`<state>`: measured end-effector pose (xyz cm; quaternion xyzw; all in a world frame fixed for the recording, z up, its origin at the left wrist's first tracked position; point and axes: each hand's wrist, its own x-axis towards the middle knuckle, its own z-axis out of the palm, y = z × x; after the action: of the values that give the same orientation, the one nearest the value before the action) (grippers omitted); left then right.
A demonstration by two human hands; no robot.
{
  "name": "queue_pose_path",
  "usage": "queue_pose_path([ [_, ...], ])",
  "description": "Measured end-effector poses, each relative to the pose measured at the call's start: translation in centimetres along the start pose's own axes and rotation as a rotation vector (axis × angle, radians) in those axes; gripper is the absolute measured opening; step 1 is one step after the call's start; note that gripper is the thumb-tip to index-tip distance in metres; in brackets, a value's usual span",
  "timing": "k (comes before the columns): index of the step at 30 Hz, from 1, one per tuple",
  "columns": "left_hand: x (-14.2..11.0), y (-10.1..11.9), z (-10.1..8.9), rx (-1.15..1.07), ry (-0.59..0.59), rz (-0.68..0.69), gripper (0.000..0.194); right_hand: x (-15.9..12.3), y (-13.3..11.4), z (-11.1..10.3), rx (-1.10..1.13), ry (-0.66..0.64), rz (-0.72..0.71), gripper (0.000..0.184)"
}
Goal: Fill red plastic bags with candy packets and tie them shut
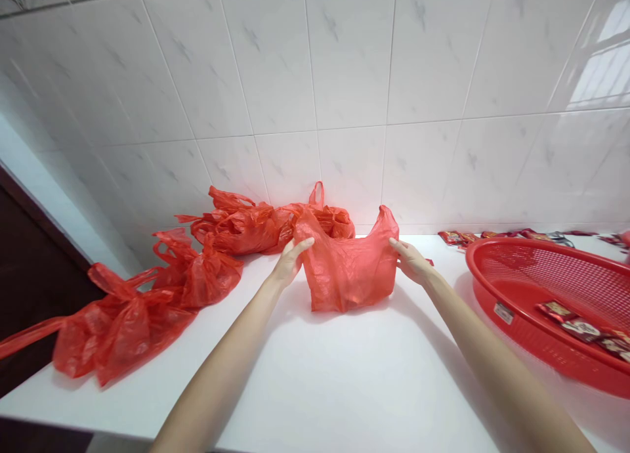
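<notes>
Between my two hands a thin red plastic bag (352,272) stands upright over the white table, its two handle loops pointing up. My left hand (291,259) pinches its left side just under one handle. On the opposite side my right hand (409,259) grips the bag below the other handle. The bag looks flat and slack, and its lower edge is at or close to the tabletop. Behind my left hand lie several crumpled red plastic bags (246,226), bunched against the wall.
More knotted red bags (132,322) line the table's left side. A large red plastic basket (492,295) stands at the right, with small wrapped packets (583,328) inside. Other packets (455,237) lie along the tiled wall (344,59). The white table (315,381) reaches toward me.
</notes>
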<state>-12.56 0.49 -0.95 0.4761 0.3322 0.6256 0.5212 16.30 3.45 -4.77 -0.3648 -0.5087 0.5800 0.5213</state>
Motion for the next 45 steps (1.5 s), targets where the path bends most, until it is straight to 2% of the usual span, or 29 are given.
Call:
queue_pose_path([
  [5,0.2,-1.0,0.0,0.073,0.068,-0.052,0.048,0.5,-1.1,2.0,0.000,-0.076,0.043,0.037],
  [10,0.7,-0.9,0.1,0.114,0.130,-0.060,0.041,0.1,-1.5,2.5,0.041,-0.037,0.001,0.023],
  [14,0.7,0.0,0.7,0.061,0.149,-0.027,0.035,-0.6,-2.7,2.4,0.101,0.000,-0.085,0.027],
  [19,0.6,0.4,2.1,-0.051,0.152,-0.019,0.030,-1.8,-5.0,3.0,0.151,-0.020,-0.154,0.031],
  [21,0.8,0.2,2.6,-0.078,0.134,-0.008,0.028,-2.2,-5.4,3.2,0.148,-0.026,-0.171,0.028],
  [24,1.2,-0.1,2.9,-0.105,0.117,-0.015,0.024,-2.5,-5.4,3.5,0.189,-0.043,-0.200,0.011],
  [29,1.3,0.3,3.0,-0.120,0.093,-0.066,0.020,-2.2,-4.6,3.5,0.232,-0.070,-0.203,0.012],
  [34,1.1,1.3,3.6,-0.093,-0.025,-0.120,0.018,-2.1,-4.2,4.1,0.229,-0.074,-0.190,0.011],
  [39,1.2,1.7,4.4,-0.083,-0.079,-0.076,0.018,-2.5,-4.5,5.3,0.210,-0.112,-0.157,0.011],
  [45,0.5,0.9,5.8,-0.038,-0.102,-0.049,0.025,-3.1,-4.9,6.9,0.164,-0.106,-0.136,0.011],
])
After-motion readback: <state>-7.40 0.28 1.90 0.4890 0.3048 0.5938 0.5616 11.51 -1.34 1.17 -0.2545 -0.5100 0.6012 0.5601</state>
